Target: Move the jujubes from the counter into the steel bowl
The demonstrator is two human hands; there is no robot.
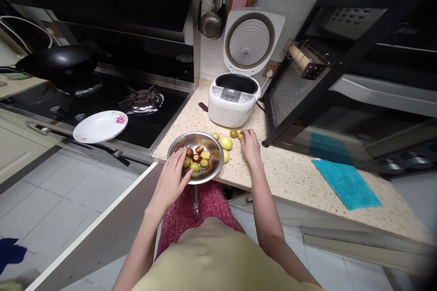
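Note:
A stainless steel bowl [218,170] stands at the counter's front edge, with several green and brown jujubes [205,155] inside. Over its left side lies my left hand [173,176], fingers stretched out across the rim and the thumb near the jujubes. My right hand [251,148] is on the counter right of the bowl, fingertips closed around a small green jujube [241,136]. Just left of it sits another jujube [233,133]. Between the bowl and my right hand are yellow round fruits [226,143], partly hidden by the rim.
Behind the bowl stands a white rice cooker [232,107] with its lid up. A white plate [100,127] overhangs the front of the stove [143,127]; a black wok [61,61] sits farther left. To the right are a black rack [293,127] and a blue cloth [348,184].

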